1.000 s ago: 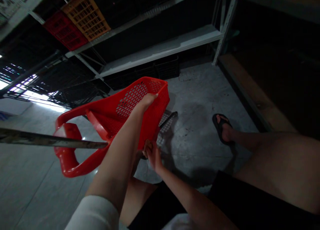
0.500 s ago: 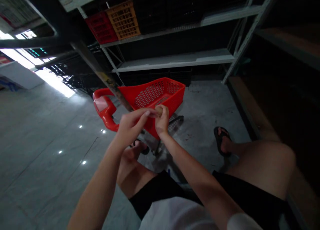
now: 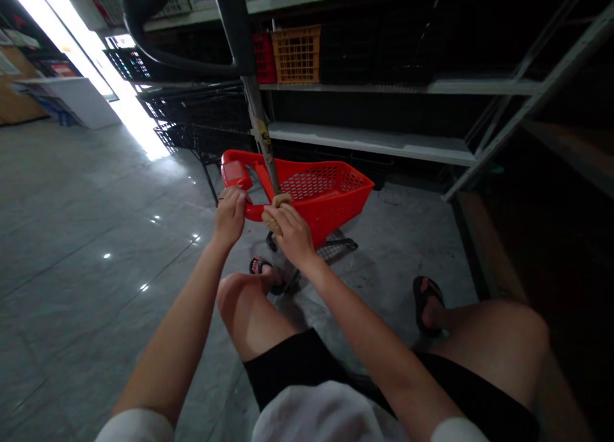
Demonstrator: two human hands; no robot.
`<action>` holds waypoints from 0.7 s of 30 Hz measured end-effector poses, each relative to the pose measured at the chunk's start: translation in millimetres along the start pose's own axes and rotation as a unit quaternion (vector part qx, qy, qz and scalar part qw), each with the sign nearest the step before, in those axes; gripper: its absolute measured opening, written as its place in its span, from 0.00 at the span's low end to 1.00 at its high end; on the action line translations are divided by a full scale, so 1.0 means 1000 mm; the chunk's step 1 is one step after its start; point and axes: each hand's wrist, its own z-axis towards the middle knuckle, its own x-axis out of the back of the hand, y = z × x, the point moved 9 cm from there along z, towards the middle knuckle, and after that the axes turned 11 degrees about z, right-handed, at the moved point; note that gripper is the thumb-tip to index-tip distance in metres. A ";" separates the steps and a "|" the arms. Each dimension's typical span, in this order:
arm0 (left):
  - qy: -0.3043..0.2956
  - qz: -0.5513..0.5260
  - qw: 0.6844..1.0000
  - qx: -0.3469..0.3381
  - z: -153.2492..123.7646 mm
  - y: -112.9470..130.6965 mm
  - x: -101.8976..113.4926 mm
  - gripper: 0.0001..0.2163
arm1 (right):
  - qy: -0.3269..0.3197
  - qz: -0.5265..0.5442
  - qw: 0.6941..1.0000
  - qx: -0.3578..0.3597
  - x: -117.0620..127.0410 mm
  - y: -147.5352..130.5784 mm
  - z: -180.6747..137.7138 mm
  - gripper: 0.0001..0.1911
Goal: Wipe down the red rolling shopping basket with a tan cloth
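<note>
My left hand (image 3: 230,217) is closed around the near end of the handle of a red plastic shopping cart (image 3: 330,208). In my right hand (image 3: 291,234) is a tan, crumpled piece that looks like a cloth (image 3: 272,221). Fingers press it against the handle bar beside the cart's basket. Part of the cloth is hidden under the fingers. A worn grey pole (image 3: 261,132) with a yellow mark and a dark looped grip (image 3: 187,68) rises in front of the cart; its lower end is hidden near my right hand.
Metal shelving (image 3: 384,141) stands behind the cart, with an orange crate (image 3: 296,53) and a red crate (image 3: 263,57) on it. Black racks (image 3: 192,119) are at left, and a white counter (image 3: 79,100) is farther off. My sandalled feet flank the cart on grey tile.
My hands have moved apart: the left went to the cart handle, the right came down and left with the tan cloth onto the bar. The view has turned left.
</note>
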 end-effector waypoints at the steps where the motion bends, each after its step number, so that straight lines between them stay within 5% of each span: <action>1: 0.004 -0.006 1.000 -0.001 0.001 0.001 -0.002 0.23 | 0.005 0.009 1.000 0.007 -0.001 0.002 0.002 0.23; 6: 0.026 -0.001 1.000 0.004 0.006 0.008 -0.021 0.23 | 0.019 -0.057 0.998 0.027 0.018 0.039 0.002 0.15; 11: 0.003 0.029 0.999 -0.022 0.008 0.046 -0.035 0.24 | 0.093 -0.106 0.990 0.006 0.075 0.068 -0.009 0.16; 15: -0.049 0.039 0.996 -0.060 0.007 0.093 -0.046 0.21 | 0.183 -0.073 0.980 -0.011 0.099 0.045 -0.014 0.21; 21: -0.192 -0.158 0.967 -0.059 0.012 0.144 -0.073 0.22 | 0.171 -0.092 0.981 0.015 0.112 -0.002 -0.007 0.26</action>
